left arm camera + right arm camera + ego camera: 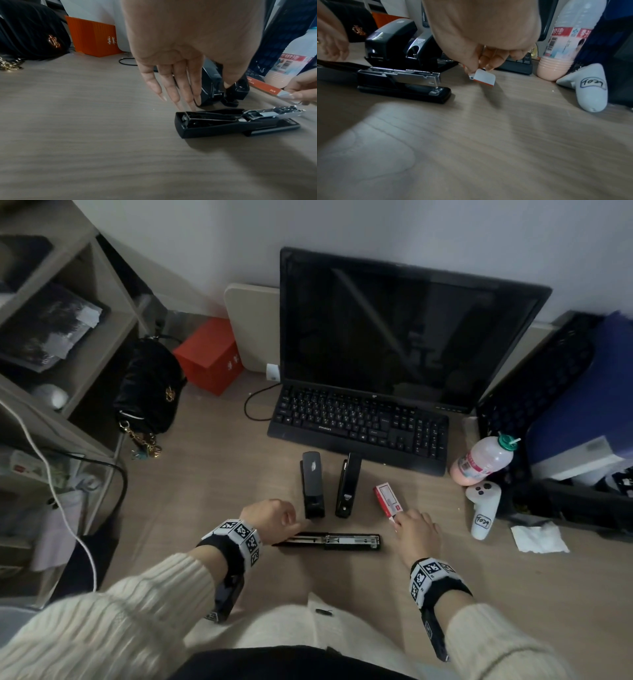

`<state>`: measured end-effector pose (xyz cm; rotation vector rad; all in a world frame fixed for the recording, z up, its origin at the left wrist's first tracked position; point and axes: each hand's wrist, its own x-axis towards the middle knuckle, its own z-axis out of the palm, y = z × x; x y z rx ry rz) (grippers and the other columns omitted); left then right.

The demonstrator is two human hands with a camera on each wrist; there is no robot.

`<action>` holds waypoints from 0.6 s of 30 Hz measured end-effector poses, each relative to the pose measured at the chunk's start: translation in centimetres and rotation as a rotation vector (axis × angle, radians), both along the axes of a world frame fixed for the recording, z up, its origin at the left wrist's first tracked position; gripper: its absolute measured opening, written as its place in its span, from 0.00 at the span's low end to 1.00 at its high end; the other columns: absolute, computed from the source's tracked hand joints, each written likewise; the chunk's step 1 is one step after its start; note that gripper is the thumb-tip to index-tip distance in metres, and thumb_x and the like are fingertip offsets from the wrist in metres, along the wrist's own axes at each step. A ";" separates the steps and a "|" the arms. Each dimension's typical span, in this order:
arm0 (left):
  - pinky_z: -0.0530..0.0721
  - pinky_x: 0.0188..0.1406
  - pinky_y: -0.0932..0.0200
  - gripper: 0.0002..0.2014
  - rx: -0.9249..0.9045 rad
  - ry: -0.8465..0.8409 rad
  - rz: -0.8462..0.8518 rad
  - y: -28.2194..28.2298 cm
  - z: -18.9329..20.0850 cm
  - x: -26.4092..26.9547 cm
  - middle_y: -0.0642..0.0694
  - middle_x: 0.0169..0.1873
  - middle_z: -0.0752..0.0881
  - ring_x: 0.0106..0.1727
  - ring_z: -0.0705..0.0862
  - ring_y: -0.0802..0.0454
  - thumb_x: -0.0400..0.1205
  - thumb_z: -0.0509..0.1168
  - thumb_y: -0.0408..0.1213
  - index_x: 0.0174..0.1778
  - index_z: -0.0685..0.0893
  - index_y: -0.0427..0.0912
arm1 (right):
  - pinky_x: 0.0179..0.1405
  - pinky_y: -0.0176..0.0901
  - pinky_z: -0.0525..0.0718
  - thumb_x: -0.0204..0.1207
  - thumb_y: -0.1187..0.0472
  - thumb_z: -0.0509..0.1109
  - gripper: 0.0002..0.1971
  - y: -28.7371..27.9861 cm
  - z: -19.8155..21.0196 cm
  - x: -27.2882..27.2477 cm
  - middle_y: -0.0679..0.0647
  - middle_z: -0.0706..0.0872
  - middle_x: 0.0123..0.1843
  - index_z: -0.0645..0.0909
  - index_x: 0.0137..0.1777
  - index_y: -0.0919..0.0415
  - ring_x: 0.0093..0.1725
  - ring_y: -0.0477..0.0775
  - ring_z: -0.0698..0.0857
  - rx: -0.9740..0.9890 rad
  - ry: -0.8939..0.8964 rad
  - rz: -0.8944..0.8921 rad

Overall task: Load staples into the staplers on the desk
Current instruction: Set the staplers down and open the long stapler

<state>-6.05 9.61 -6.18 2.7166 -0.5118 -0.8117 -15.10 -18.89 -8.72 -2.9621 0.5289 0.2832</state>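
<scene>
A black stapler [329,541] lies flat on the desk, swung open with its metal staple channel [267,115] showing. My left hand [270,518] hovers over its left end; the straight fingers [185,94] touch the far edge of the opened lid. Two closed black staplers [312,489] [347,486] lie side by side just behind it. To the right sits a red and white staple box [388,500]. My right hand [416,530] pinches the box's near end flap [483,77] between thumb and fingers. The box's contents are hidden.
A keyboard [359,422] and dark monitor [394,330] stand behind the staplers. At the right are a pink drink bottle [483,460], a white controller [483,508] and a tissue [537,539]. A black bag [150,385] and red box [209,354] sit at the back left.
</scene>
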 end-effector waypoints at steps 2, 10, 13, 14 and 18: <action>0.87 0.51 0.54 0.21 -0.015 -0.025 -0.005 -0.2 0.2 0.1 0.61 0.46 0.88 0.50 0.86 0.58 0.79 0.58 0.68 0.49 0.86 0.56 | 0.51 0.51 0.73 0.79 0.56 0.66 0.09 0.0 0.2 -0.2 0.54 0.86 0.51 0.86 0.53 0.55 0.54 0.60 0.81 -0.001 -0.010 0.006; 0.86 0.41 0.59 0.18 -0.243 -0.055 0.124 -2.2 1.4 0.6 0.61 0.36 0.84 0.42 0.85 0.59 0.82 0.58 0.65 0.41 0.82 0.55 | 0.33 0.45 0.72 0.66 0.61 0.80 0.06 -0.4 2.4 -0.9 0.50 0.83 0.35 0.86 0.40 0.53 0.36 0.58 0.82 -0.080 -0.184 0.083; 0.83 0.42 0.60 0.18 -0.343 -0.031 0.163 -3.5 2.0 1.1 0.60 0.36 0.84 0.43 0.85 0.57 0.82 0.59 0.64 0.46 0.83 0.53 | 0.34 0.44 0.70 0.67 0.61 0.79 0.05 -0.5 3.6 -0.7 0.49 0.83 0.35 0.85 0.38 0.53 0.37 0.57 0.81 -0.099 -0.251 0.150; 0.84 0.43 0.60 0.19 -0.365 -0.018 0.165 -3.9 2.2 1.3 0.59 0.38 0.85 0.44 0.85 0.57 0.81 0.59 0.64 0.48 0.83 0.52 | 0.34 0.44 0.70 0.67 0.61 0.79 0.05 -0.4 4.0 -0.6 0.48 0.82 0.35 0.85 0.38 0.52 0.37 0.57 0.81 -0.099 -0.274 0.179; 0.85 0.52 0.56 0.24 -0.389 0.028 0.138 -5.2 3.1 1.6 0.55 0.45 0.86 0.48 0.85 0.56 0.80 0.61 0.65 0.57 0.81 0.48 | 0.31 0.45 0.73 0.66 0.60 0.81 0.06 0.5 5.0 0.0 0.47 0.81 0.33 0.85 0.36 0.51 0.35 0.55 0.80 -0.078 -0.334 0.268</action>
